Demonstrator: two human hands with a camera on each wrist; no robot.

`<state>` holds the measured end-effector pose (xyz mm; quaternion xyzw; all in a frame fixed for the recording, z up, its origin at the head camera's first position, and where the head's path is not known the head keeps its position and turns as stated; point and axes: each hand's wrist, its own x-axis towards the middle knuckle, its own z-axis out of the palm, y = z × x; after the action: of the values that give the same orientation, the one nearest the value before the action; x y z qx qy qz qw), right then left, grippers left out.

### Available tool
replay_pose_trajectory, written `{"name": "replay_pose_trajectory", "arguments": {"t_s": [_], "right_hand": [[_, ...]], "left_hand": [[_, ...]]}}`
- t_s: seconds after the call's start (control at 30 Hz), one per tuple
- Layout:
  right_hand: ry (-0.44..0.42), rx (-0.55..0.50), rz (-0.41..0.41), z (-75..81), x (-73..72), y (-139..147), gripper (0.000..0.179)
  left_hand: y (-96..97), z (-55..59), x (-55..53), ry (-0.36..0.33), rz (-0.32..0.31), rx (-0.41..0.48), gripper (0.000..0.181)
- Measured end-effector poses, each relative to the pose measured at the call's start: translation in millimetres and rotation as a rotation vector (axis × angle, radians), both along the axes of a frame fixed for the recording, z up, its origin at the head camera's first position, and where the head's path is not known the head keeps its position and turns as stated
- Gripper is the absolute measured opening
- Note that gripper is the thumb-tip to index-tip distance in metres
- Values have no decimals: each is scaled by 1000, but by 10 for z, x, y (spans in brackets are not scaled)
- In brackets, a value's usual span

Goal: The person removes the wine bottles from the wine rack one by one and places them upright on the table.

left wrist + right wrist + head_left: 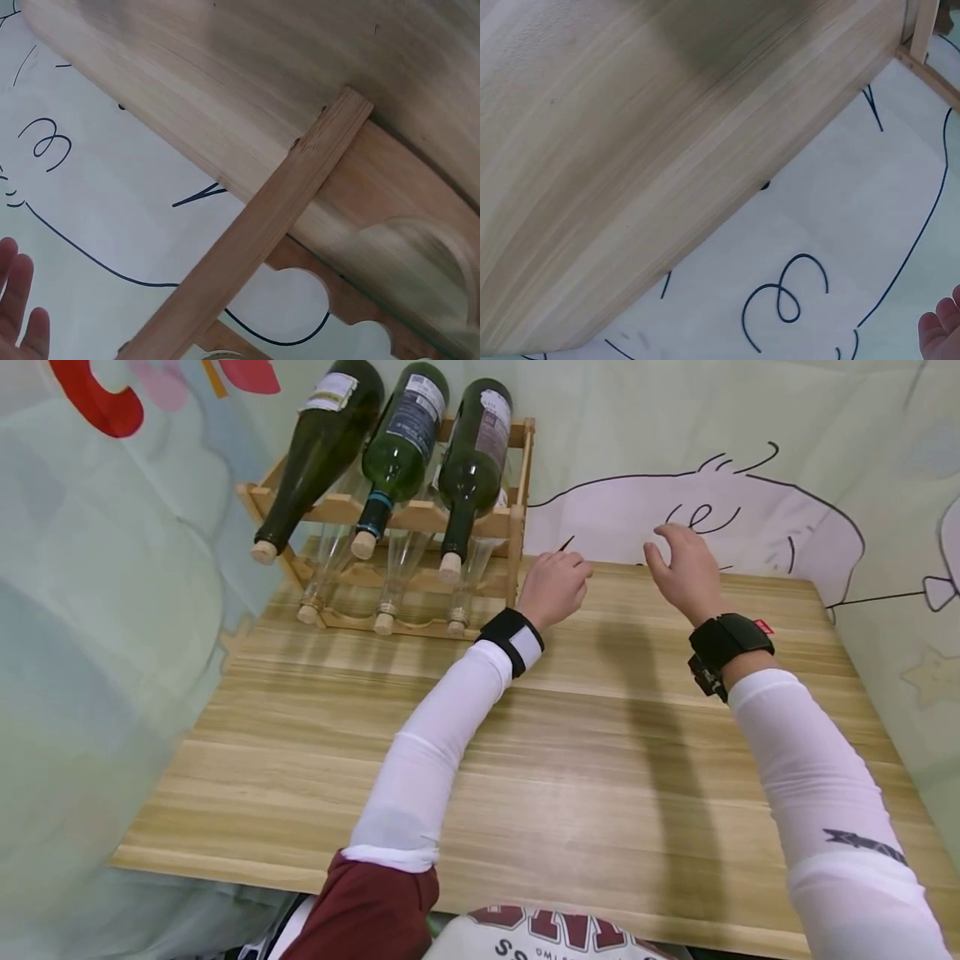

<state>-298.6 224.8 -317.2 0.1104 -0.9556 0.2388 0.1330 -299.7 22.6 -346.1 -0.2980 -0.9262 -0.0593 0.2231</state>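
Observation:
My left hand [555, 587] hovers just right of a wooden wine rack [517, 539], fingers relaxed and holding nothing. In the left wrist view its fingertips [21, 300] show at the lower left, apart from the rack's upright post [259, 225]. My right hand [686, 572] is raised over the far part of the table, thumb and fingers spread, nothing in it. Only its fingertips [941, 330] appear in the right wrist view. Lying on the rack's upper tier are a dark wine bottle [318, 460], a blue-banded green bottle [393, 468] and another green bottle [472, 468], corked necks toward me.
Clear corked glass bottles, such as the middle one [393, 572], lie in the rack's lower tier. The wood-grain table [555, 777] ends at its back edge against a pale cloth wall [600, 518] with cartoon line drawings.

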Motion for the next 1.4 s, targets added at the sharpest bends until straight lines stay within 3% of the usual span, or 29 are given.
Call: {"name": "replay_pose_trajectory", "arguments": {"t_s": [0.63, 0.9, 1.4], "right_hand": [[135, 22, 89, 131, 3, -325, 40], [223, -27, 154, 198, 28, -558, 36], [251, -95, 267, 349, 116, -926, 36]], "left_hand": [[-80, -166, 82, 13, -14, 117, 22], [-132, -237, 158, 30, -25, 135, 22], [-249, -366, 277, 104, -47, 186, 20]]}}
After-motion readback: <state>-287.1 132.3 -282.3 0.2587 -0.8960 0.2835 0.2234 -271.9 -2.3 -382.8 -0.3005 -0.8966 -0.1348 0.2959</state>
